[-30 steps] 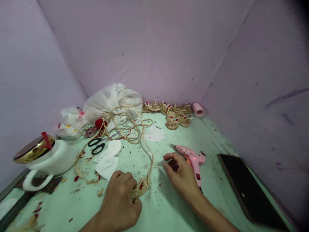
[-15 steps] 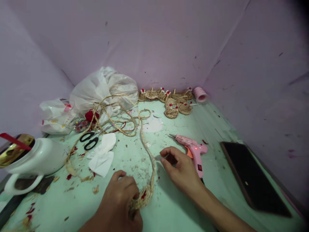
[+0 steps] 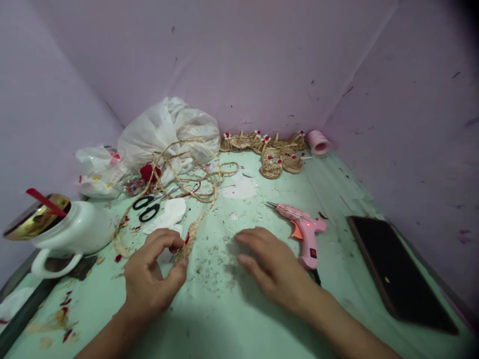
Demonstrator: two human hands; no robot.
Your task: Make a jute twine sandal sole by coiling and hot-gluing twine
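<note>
Between thumb and fingertips, my left hand [image 3: 155, 271] pinches a small coil of braided straw cord [image 3: 187, 244] with a red spot on it. From the coil the loose cord [image 3: 215, 197] runs back to a tangle of loops near the plastic bag. My right hand [image 3: 275, 267] hovers over the table, thumb and fingers apart, holding nothing. Just right of it lies a pink glue gun [image 3: 305, 227] with an orange trigger and a lit light, its nozzle pointing left. Black-handled scissors [image 3: 149, 212] and white tissue [image 3: 168, 214] lie beyond my left hand.
A white mug [image 3: 80, 227] with a gold lid and red straw stands left. White plastic bags [image 3: 168, 132], several coiled straw pieces with red and white beads [image 3: 271, 167] and a pink spool [image 3: 318, 143] sit at the back. A dark phone [image 3: 398, 271] lies right.
My left hand has moved left and up with the coil, turning it on edge. The cord has shifted left with it. My right hand stays near the glue gun, fingers a little straighter.
</note>
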